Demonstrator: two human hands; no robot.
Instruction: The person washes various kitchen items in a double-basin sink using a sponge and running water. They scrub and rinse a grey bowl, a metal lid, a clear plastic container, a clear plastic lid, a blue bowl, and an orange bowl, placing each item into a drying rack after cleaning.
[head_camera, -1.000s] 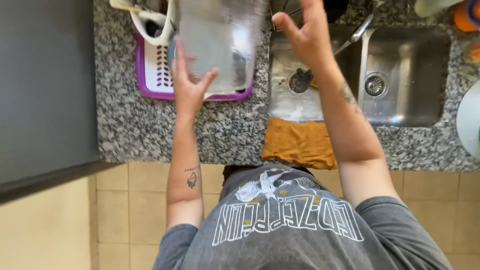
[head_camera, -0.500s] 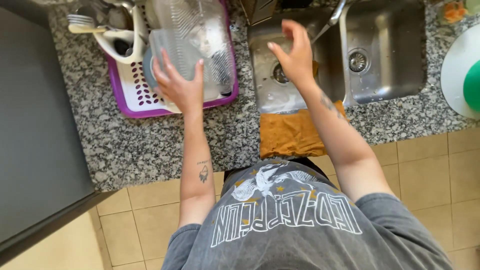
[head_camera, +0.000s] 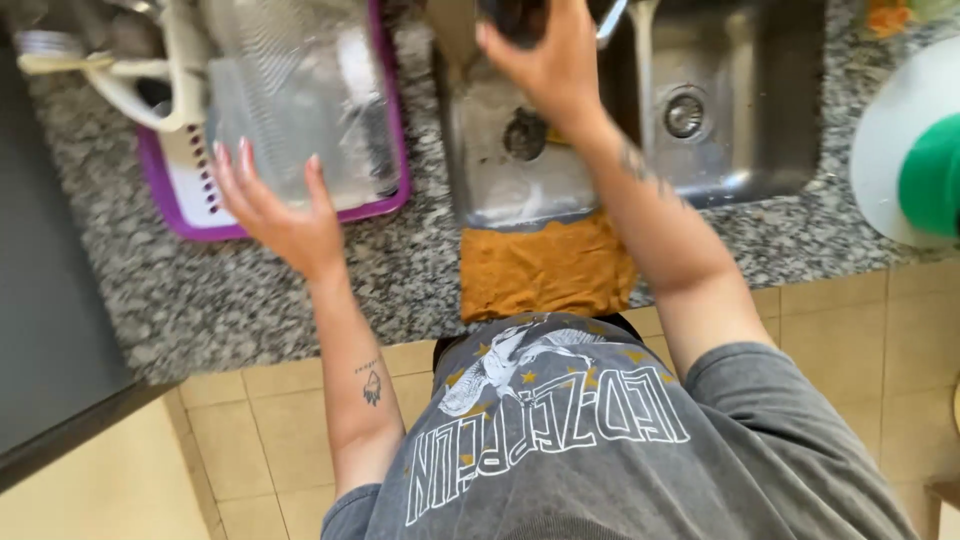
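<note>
Dishwashing, at the racking step: the left hand (head_camera: 275, 215) lies spread and empty just below the clear plastic container (head_camera: 300, 95) resting in the purple dish rack (head_camera: 300, 215) at ten o'clock. The right hand (head_camera: 545, 55), at twelve o'clock over the steel sink (head_camera: 750, 120), grips something dark. Half a second ago the left hand touched the container; judged next: careful rinsing.

No packages, labels, signs or screens in view.
The bench (head_camera: 300, 290) of speckled granite carries only bare wares, none of them boxed, wrapped or tagged; nothing near either hand bears a sticker or a display.
</note>
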